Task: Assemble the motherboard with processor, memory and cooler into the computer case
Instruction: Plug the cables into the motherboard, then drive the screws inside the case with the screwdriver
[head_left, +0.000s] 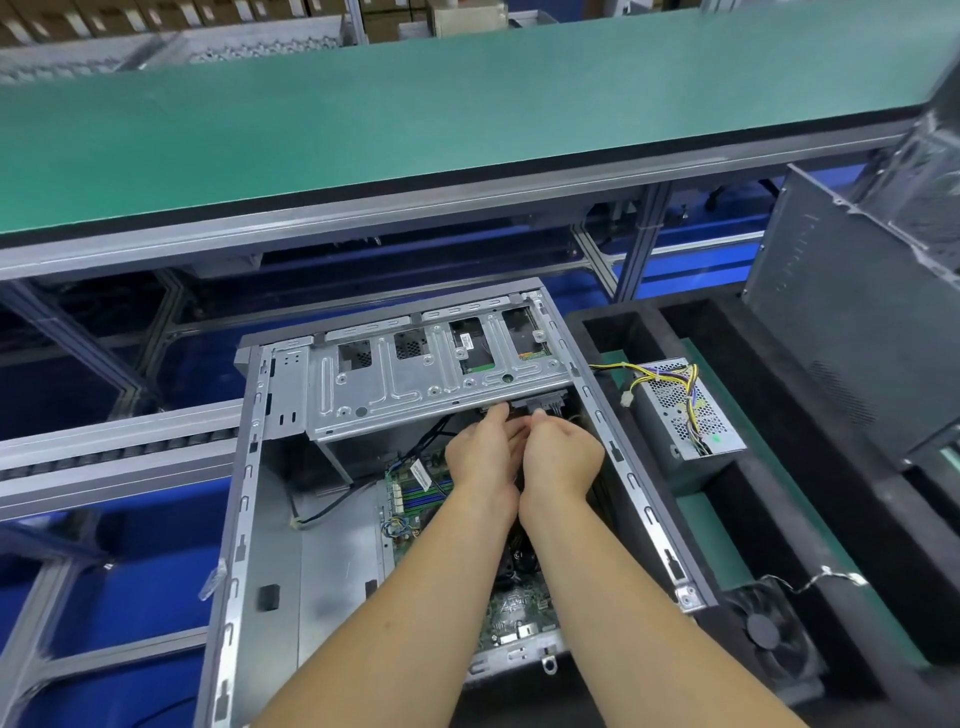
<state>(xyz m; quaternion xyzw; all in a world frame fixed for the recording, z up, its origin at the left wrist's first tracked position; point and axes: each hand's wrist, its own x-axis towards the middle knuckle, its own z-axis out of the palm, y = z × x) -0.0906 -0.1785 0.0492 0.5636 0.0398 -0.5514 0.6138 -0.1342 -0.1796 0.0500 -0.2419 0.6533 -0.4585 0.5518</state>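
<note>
An open grey computer case lies on its side in front of me. Inside it sits the green motherboard, partly hidden by my forearms. A metal drive cage spans the far end of the case. Both hands meet under the cage's near edge. My left hand has its fingers curled, fingertips touching the cage edge. My right hand pinches a dark cable connector just below that edge. What the left fingers hold is hidden.
A power supply with yellow and black wires rests on black foam to the right. A loose black fan lies at the lower right. A case panel leans further right. A green conveyor runs across the far side.
</note>
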